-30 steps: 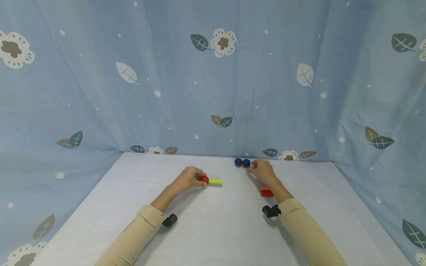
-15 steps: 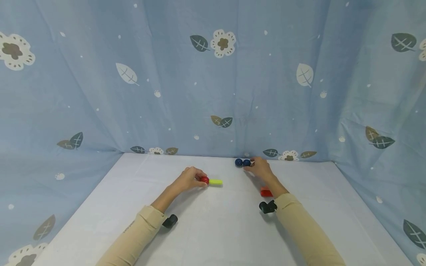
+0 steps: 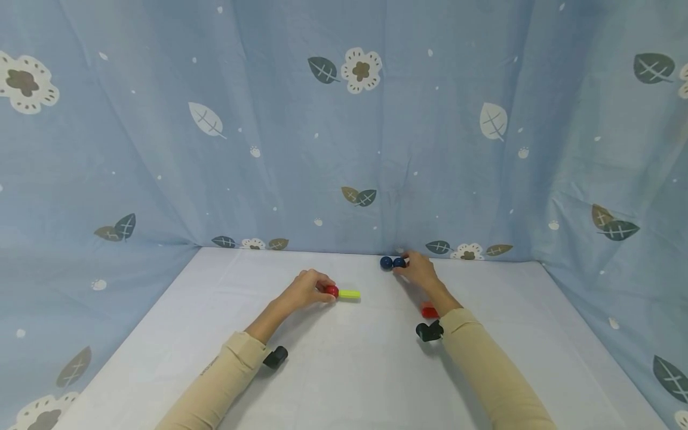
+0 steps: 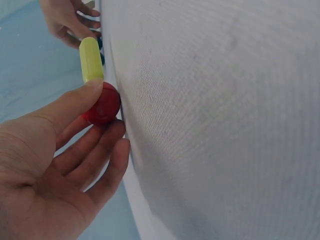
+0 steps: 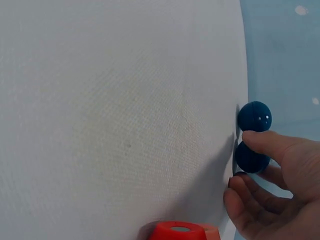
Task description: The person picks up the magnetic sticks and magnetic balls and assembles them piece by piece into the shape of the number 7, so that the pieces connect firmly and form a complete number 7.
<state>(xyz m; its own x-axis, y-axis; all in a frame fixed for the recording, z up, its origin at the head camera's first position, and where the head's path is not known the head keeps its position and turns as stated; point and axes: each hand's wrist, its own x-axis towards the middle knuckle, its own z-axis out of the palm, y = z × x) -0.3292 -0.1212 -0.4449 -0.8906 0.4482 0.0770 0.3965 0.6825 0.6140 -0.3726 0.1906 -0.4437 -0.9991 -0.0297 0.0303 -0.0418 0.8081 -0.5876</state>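
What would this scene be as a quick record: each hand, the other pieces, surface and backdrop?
Left hand: holds red ball
Yellow rod: beside the red ball; joined or not, cannot tell
Right hand: pinches blue ball
Other blue ball: beside the pinched one
Red piece, orange piece: together, partly hidden
Surface: white table
Backdrop: blue cloth, leaves and flowers

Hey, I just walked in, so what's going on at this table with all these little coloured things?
A person is working with both hands. The left hand has a red ball in its grip, right by a yellow stick. Near the table's back edge, the right hand has a dark blue ball between thumb and fingers, beside another blue ball. A red piece lies by the right wrist.
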